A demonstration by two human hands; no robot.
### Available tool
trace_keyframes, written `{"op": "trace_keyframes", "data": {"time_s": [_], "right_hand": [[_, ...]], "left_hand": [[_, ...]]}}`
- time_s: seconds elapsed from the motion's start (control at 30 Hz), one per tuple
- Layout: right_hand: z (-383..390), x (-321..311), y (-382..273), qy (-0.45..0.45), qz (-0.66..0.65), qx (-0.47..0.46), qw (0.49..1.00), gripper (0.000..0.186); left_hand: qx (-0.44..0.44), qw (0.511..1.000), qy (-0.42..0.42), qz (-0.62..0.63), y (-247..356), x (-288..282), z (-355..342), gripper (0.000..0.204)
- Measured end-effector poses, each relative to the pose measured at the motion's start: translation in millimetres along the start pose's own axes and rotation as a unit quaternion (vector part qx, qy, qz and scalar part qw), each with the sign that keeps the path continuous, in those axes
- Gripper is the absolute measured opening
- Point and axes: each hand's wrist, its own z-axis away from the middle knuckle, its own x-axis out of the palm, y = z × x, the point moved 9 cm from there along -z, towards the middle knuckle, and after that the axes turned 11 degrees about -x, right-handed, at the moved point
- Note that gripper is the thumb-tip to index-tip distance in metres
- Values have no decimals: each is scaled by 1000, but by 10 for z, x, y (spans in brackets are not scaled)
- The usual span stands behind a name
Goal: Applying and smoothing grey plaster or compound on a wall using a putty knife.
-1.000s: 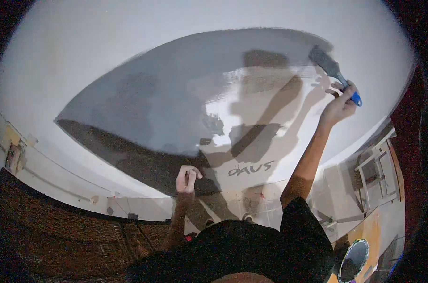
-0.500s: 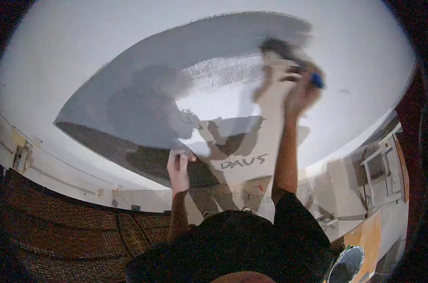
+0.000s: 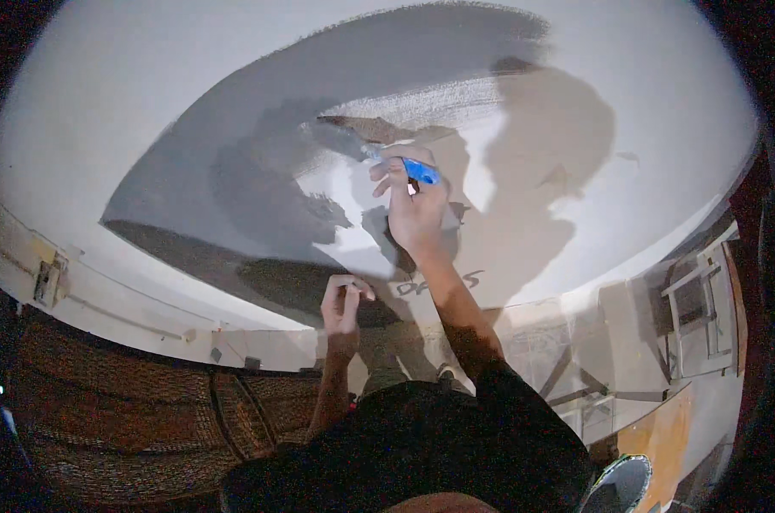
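From the head camera, your right hand (image 3: 417, 205) is up in front of the pale wall (image 3: 661, 103), its grip pinching the blue handle of a brush (image 3: 423, 173) between thumb and fingers. The brush slants up and to the left, its grey bristles over the border of a broad patch of grey paint (image 3: 182, 162) and a bare, brightly lit area; you cannot tell whether they touch. Your left hand (image 3: 345, 306) is lower down, beside the patch's dark lower edge, fingers bent; you cannot tell whether that grip is pressed together. Dark hand lettering (image 3: 469, 282) shows on the wall behind your right forearm. At lower right, a round bucket (image 3: 634, 472) stands near an orange-brown board (image 3: 668, 436).
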Motion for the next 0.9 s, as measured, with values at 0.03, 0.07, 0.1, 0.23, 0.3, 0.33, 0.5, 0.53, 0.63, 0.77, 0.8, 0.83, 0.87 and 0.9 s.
{"op": "trace_keyframes", "data": {"time_s": [0.03, 0.07, 0.1, 0.23, 0.3, 0.33, 0.5, 0.53, 0.63, 0.77, 0.8, 0.83, 0.87, 0.9], "right_hand": [[29, -67, 128, 16, 8, -10, 1000, 17], [-2, -221, 106, 38, 51, -61, 996, 20], [-41, -446, 45, 60, 95, -112, 987, 22], [-249, -1530, -374, 269, 115, -123, 948, 27], [-256, -1730, -830, 281, 229, -229, 904, 34], [-254, -1689, -951, 278, 266, -237, 892, 35], [-102, -698, -698, 22, 451, -331, 829, 27], [-7, -378, -409, -9, 428, -263, 865, 27], [328, 713, -342, -120, 363, -263, 886, 24], [515, 1301, -114, -89, 207, -164, 961, 27], [531, 1265, 161, -189, 322, 32, 927, 18], [564, 962, 75, -19, 251, -159, 955, 12], [522, 750, 20, 26, 271, -150, 950, 15], [450, 438, -47, 81, 346, -182, 917, 18]], "left_hand": [[-14, 1000, -16, -2, -45, 23, -14, 13], [-16, 1000, -16, -2, -58, 3, -2, 13], [-16, 1000, -13, 6, -65, -27, 13, 14], [-54, 998, 35, 17, -311, -383, 71, 19], [-67, 997, 44, -9, -302, -518, 104, 20], [-86, 995, 45, -15, -366, -591, 99, 21], [-36, 999, 21, 12, -389, -794, 18, 18], [-10, 999, 15, 26, -357, -817, -17, 17], [3, 1000, -14, 7, -211, -881, -32, 12], [13, 998, -35, 50, -215, -1214, -25, 14], [13, 999, -37, 37, -220, -1346, -15, 16], [11, 998, -41, 42, -200, -1439, -7, 16], [-14, 999, -38, 13, -195, -1576, 12, 18], [-40, 998, -43, -15, -224, -1668, 40, 19]]}}
